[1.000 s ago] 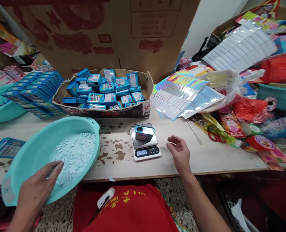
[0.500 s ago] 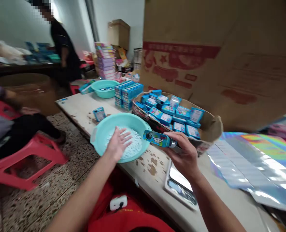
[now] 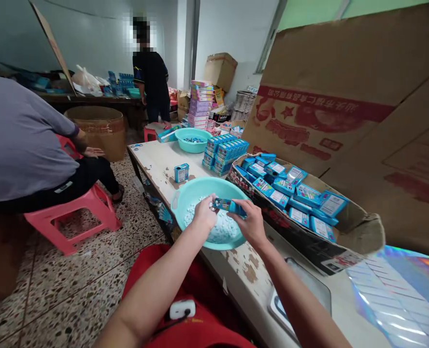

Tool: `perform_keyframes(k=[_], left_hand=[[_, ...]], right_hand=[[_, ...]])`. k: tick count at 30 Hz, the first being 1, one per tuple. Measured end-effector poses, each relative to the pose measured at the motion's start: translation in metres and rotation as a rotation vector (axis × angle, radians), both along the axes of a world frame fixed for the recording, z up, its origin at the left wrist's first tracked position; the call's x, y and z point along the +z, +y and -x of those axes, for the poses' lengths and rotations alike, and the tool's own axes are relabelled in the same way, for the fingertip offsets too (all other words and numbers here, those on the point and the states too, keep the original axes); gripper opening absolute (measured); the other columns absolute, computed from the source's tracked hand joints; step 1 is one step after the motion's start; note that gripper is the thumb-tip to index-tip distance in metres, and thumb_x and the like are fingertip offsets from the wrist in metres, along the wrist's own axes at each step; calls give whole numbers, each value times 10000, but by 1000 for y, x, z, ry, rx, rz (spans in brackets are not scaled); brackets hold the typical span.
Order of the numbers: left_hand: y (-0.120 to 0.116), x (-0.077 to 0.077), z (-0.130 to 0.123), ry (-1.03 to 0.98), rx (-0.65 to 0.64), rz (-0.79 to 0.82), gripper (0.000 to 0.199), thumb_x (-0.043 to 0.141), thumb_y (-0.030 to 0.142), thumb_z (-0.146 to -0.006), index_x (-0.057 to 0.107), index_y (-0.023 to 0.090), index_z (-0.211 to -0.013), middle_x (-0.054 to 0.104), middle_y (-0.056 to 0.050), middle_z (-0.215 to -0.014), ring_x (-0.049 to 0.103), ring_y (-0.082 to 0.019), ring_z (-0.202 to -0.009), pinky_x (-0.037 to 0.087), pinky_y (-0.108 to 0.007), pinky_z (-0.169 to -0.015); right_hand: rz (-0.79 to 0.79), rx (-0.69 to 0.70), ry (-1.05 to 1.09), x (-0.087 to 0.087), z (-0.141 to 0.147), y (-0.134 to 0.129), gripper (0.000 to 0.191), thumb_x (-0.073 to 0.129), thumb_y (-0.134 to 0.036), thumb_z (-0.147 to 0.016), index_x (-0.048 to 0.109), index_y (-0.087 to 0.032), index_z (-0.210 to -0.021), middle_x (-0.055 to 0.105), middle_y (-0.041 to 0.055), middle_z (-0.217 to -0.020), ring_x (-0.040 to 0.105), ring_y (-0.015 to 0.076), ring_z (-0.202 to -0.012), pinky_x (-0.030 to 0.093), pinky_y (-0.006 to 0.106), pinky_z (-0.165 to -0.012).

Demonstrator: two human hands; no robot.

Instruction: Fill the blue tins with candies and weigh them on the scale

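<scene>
Above a turquoise basin [image 3: 180,215] of small pale pieces [image 3: 223,229], both of my hands meet at a small blue box [image 3: 224,205]. My right hand [image 3: 252,222] grips the box's right end, fingers wrapped round it. At the other end, my left hand [image 3: 204,217] has its fingers closed together against the box; what they hold, if anything, is too small to make out. Another blue box [image 3: 181,173] stands upright on the table just behind the basin. To the right, a cardboard tray [image 3: 359,232] holds several blue boxes.
Stacked blue boxes [image 3: 229,153] and a second turquoise basin [image 3: 193,145] stand farther back on the table [image 3: 147,157]. A scale [image 3: 283,314] lies beneath my right forearm. One person sits on a pink stool [image 3: 73,217] at left; another stands behind.
My left hand has gone from open over the pale pieces to closed at the box. My right hand has brought the box left over the basin. The view has shifted.
</scene>
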State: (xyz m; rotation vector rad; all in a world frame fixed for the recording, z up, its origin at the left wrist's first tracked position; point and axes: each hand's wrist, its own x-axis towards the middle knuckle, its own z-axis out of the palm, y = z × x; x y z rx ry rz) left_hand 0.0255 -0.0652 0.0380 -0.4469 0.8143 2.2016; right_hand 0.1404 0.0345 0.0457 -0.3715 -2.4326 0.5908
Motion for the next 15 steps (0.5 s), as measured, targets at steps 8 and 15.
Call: perform_keyframes(k=[8, 15], left_hand=[[-13, -4, 3, 257, -146, 100, 132, 608, 99, -740, 647, 130, -862, 638, -111, -1019, 577, -211, -1035, 418, -348, -941], [-40, 8, 33, 1128, -514, 269, 655, 706, 140, -661, 538, 261, -1283, 519, -84, -1352, 445, -263, -1256, 372, -330, -974]], right_hand=[[507, -67, 139, -15, -2, 2, 409, 724, -397, -692, 667, -206, -1049, 688, 55, -999, 625, 239, -932, 475, 420, -869], [887, -74, 219, -22, 11, -9, 508, 802, -390, -595, 660, -191, -1040, 715, 60, -998, 654, 244, -904, 510, 431, -855]])
